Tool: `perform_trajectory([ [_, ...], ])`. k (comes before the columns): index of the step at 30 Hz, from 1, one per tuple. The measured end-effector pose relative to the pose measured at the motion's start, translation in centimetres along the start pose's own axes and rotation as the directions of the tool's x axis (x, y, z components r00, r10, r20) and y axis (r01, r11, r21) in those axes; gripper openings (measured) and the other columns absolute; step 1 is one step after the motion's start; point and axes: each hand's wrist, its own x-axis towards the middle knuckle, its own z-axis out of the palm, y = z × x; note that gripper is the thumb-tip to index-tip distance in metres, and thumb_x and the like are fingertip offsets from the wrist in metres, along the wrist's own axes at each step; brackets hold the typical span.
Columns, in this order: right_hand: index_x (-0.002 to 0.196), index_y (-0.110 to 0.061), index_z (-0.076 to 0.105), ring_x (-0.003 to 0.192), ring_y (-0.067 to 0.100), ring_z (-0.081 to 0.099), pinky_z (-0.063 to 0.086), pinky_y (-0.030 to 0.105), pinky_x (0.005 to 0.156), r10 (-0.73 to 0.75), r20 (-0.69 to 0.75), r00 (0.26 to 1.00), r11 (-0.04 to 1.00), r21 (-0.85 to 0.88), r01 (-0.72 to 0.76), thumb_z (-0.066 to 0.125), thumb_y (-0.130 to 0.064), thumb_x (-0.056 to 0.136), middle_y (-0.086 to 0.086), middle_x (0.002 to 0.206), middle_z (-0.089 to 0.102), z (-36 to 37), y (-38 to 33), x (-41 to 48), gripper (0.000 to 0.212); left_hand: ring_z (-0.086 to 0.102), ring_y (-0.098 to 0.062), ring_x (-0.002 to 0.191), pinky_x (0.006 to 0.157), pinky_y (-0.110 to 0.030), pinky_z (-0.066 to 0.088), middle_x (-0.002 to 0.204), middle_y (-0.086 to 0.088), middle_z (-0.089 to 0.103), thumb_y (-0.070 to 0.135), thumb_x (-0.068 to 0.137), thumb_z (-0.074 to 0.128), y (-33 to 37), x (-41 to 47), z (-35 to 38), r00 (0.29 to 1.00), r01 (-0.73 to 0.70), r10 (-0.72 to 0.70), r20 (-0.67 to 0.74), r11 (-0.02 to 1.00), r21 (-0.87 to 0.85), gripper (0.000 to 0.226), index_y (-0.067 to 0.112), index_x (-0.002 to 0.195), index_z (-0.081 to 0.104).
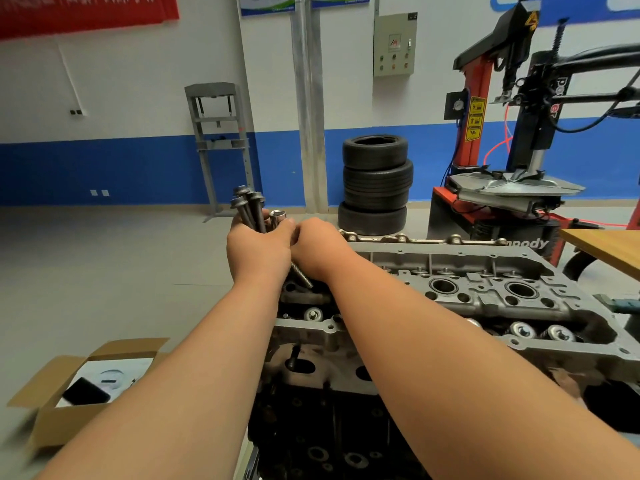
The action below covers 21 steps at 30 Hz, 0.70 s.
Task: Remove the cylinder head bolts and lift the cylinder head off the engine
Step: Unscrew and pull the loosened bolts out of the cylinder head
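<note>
Plainly, atop the dark engine block (329, 427) sits the cylinder head (485, 296), and above its far left end the left hand (258, 251) grips a bundle of long bolts (247, 206), heads up, while the right hand (320, 249) presses against it, its grasp hidden.

White letters "nnpody" are showing on the tire changer base (535, 244), their start hidden. Vertical lettering, apparently "Power", is running down its black column (558, 97). Characters on the red banner (86, 12) are showing too cropped to read.
</note>
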Motion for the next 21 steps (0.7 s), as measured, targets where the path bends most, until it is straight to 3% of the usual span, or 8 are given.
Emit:
perform_trajectory([
  [3, 0.09, -0.005, 0.063, 0.072, 0.025, 0.058, 0.046, 0.032, 0.061, -0.049, -0.004, 0.999, 0.999, 0.007, 0.049, 0.05, -0.014, 0.091, 0.01, 0.076, 0.061, -0.03, -0.01, -0.2, 0.016, 0.064, -0.01, 0.078, 0.065, -0.028, 0.051, 0.086, 0.007, 0.065, 0.026, 0.076, 0.079, -0.15, 0.08, -0.13, 1.0, 0.019, -0.019, 0.022, 1.0, -0.019, 0.029, 0.027, 0.095, 0.057],
  [6, 0.092, -0.004, 0.063, 0.072, 0.025, 0.057, 0.048, 0.034, 0.063, -0.071, 0.025, 0.997, 0.997, 0.023, 0.07, 0.048, -0.01, 0.09, 0.011, 0.078, 0.062, -0.11, 0.13, -0.36, 0.017, 0.064, -0.014, 0.079, 0.067, -0.029, 0.051, 0.086, 0.003, 0.067, 0.024, 0.077, 0.076, -0.18, 0.17, -0.02, 0.998, 0.018, -0.019, 0.053, 1.0, 0.021, 0.019, 0.028, 0.088, 0.061],
  [9, 0.086, -0.007, 0.061, 0.071, 0.024, 0.057, 0.045, 0.032, 0.059, -0.064, 0.024, 0.998, 0.997, 0.037, 0.064, 0.048, -0.012, 0.09, 0.007, 0.074, 0.06, -0.06, 0.18, -0.26, 0.015, 0.064, -0.017, 0.077, 0.059, -0.026, 0.046, 0.083, -0.001, 0.067, 0.026, 0.079, 0.074, -0.09, 0.14, 0.0, 0.997, 0.041, -0.043, 0.07, 0.999, 0.027, 0.013, 0.027, 0.081, 0.061],
  [13, 0.085, -0.005, 0.06, 0.074, 0.026, 0.058, 0.05, 0.038, 0.07, -0.005, -0.021, 1.0, 0.999, 0.054, 0.007, 0.05, -0.015, 0.09, 0.01, 0.077, 0.062, 0.26, 0.05, -0.02, 0.015, 0.063, -0.015, 0.072, 0.052, -0.024, 0.042, 0.08, 0.0, 0.065, 0.028, 0.079, 0.076, -0.1, 0.22, -0.08, 0.999, 0.036, -0.037, 0.04, 0.999, 0.026, 0.018, 0.026, 0.078, 0.059],
  [21, 0.107, -0.011, 0.064, 0.088, 0.026, 0.062, 0.052, 0.04, 0.08, -0.109, 0.018, 0.994, 0.991, 0.083, 0.107, 0.049, -0.015, 0.092, 0.011, 0.096, 0.068, -0.11, 0.28, -0.32, 0.022, 0.067, -0.018, 0.085, 0.072, -0.035, 0.057, 0.091, 0.0, 0.069, 0.023, 0.08, 0.075, -0.2, 0.33, -0.19, 0.995, 0.069, -0.067, 0.078, 0.997, -0.024, 0.018, 0.032, 0.087, 0.061],
])
